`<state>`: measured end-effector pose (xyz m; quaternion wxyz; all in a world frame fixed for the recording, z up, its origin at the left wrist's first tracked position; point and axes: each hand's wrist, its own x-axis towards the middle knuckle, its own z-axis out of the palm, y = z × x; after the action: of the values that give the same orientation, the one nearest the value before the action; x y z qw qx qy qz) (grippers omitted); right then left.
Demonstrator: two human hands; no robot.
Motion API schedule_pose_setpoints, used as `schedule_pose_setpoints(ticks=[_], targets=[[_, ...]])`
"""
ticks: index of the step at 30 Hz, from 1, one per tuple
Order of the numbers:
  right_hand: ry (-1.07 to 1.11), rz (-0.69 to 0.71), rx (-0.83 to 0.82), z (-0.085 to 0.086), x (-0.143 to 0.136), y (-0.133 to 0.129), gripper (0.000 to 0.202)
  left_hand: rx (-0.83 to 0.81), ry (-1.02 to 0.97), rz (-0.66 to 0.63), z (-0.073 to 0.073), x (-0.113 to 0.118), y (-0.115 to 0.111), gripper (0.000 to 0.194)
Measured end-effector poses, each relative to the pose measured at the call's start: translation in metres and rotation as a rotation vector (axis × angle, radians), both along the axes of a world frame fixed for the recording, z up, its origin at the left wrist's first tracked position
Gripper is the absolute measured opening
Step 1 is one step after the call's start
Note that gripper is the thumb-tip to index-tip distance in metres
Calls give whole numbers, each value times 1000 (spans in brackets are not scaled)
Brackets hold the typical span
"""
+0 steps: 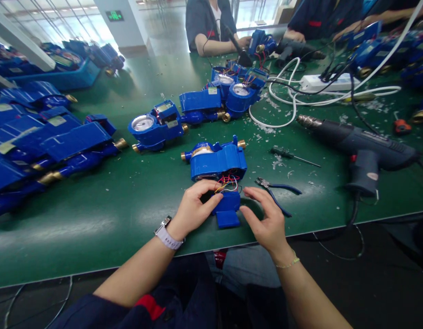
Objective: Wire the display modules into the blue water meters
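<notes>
A blue water meter (216, 162) with brass pipe ends lies on its side in front of me. Red, yellow, white and black wires (228, 183) run from it to a small blue plastic housing (228, 201), whose flap (228, 219) points toward me. My left hand (196, 205) grips the housing's left edge, thumb on top and index finger by the wires; its other fingers are hidden. Just off the right edge, my right hand (266, 219) is open, thumb and fingers apart. Diagonal cutters (278, 187) with blue handles lie beside my right hand.
A screwdriver (293, 156) and a heat gun (362, 146) lie to the right. Behind them are a white power strip (330, 83) and looping cables. More blue meters (156, 125) stand ahead and at left (74, 141). Co-workers (211, 27) sit across the green table (146, 187).
</notes>
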<state>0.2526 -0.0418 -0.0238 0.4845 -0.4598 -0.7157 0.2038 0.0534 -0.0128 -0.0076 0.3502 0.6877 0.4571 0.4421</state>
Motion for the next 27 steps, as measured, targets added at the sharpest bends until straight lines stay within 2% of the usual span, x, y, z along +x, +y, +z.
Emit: schedule_pose_setpoints(ticks=[4, 9, 14, 22, 27], targets=[[59, 8, 10, 8, -10, 8, 35, 61, -9, -39, 3, 3, -2, 16], [57, 7, 16, 15, -21, 14, 17, 29, 13, -50, 6, 11, -4, 12], [152, 12, -67, 12, -24, 14, 6, 12, 25, -46, 6, 13, -3, 6], [286, -9, -258, 8, -24, 13, 4, 10, 51, -5, 5, 14, -6, 8], [396, -3, -288, 9, -23, 17, 2, 9, 42, -1, 5, 14, -4, 8]])
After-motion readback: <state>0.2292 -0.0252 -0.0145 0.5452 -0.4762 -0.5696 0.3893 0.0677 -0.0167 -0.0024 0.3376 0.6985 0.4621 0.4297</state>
